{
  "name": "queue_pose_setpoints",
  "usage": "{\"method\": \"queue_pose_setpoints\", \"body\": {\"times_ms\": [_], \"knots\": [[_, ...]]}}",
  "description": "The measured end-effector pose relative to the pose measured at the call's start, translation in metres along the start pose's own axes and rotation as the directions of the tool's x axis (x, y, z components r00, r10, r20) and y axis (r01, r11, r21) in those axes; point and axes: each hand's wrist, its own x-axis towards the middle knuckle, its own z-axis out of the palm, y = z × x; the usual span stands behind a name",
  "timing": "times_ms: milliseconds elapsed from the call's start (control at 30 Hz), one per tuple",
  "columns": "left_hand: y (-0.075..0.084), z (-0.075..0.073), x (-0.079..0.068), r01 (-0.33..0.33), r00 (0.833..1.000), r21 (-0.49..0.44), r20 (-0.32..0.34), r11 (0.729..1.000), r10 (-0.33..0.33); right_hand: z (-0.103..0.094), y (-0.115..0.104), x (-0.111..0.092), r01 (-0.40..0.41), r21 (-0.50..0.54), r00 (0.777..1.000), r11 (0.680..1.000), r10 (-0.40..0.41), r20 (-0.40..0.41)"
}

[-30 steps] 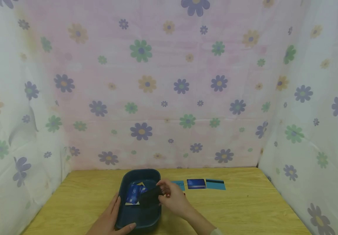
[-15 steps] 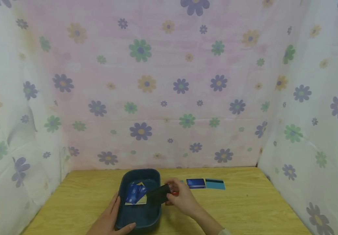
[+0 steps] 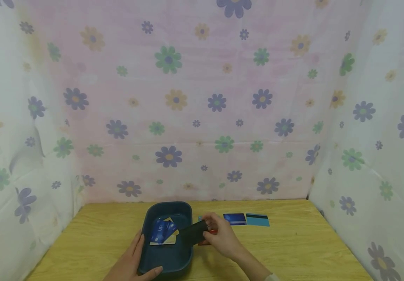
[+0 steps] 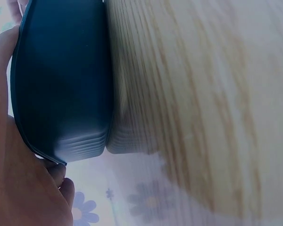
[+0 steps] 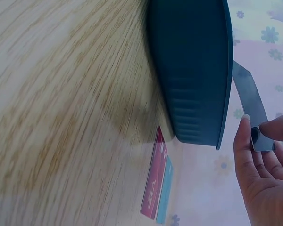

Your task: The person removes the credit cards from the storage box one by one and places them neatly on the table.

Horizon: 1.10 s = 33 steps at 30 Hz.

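Note:
My right hand (image 3: 221, 236) pinches a black card (image 3: 193, 233) by one end. The card slants down to the left over the right rim of a dark blue plastic bin (image 3: 159, 260). In the right wrist view, thumb and fingers hold the dark card (image 5: 252, 96) above the bin's edge. My left hand (image 3: 131, 257) holds the bin by its left and near sides, the thumb along the near rim. Several overlapping cards, among them a blue card (image 3: 159, 231), lie on the bin floor beside pale yellow ones.
Right of the bin on the wooden table (image 3: 293, 249) lie a blue card (image 3: 234, 219) and a light blue card with a dark stripe (image 3: 257, 219). A red card (image 5: 154, 181) and a light blue card (image 5: 165, 193) lie close to the bin. Flowered cloth (image 3: 202, 117) surrounds the table.
My right hand has drawn the black card rightward, from over the cards inside the bin to its right rim. More of those cards now shows. My left hand and the bin have stayed put.

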Motion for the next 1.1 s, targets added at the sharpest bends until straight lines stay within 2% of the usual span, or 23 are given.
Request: {"method": "queue_pose_setpoints", "body": {"times_ms": [400, 667, 867, 1100], "knots": [[-0.001, -0.002, 0.001, -0.012, 1.000, 0.003, 0.002, 1.000, 0.012, -0.014, 0.000, -0.005, -0.049, -0.016, 0.999, 0.999, 0.049, 0.001], [0.000, -0.002, 0.000, -0.001, 1.000, -0.009, 0.011, 1.000, 0.001, -0.026, 0.004, -0.013, -0.103, 0.112, 0.995, 0.988, 0.102, 0.012], [-0.001, -0.002, 0.001, -0.003, 1.000, -0.005, 0.019, 1.000, 0.003, -0.037, 0.007, -0.017, -0.086, 0.079, 0.996, 0.993, 0.089, -0.026], [-0.001, 0.000, -0.001, 0.009, 1.000, -0.027, 0.018, 1.000, -0.009, -0.048, 0.011, -0.023, -0.120, 0.140, 0.992, 0.983, 0.125, -0.025]]}}
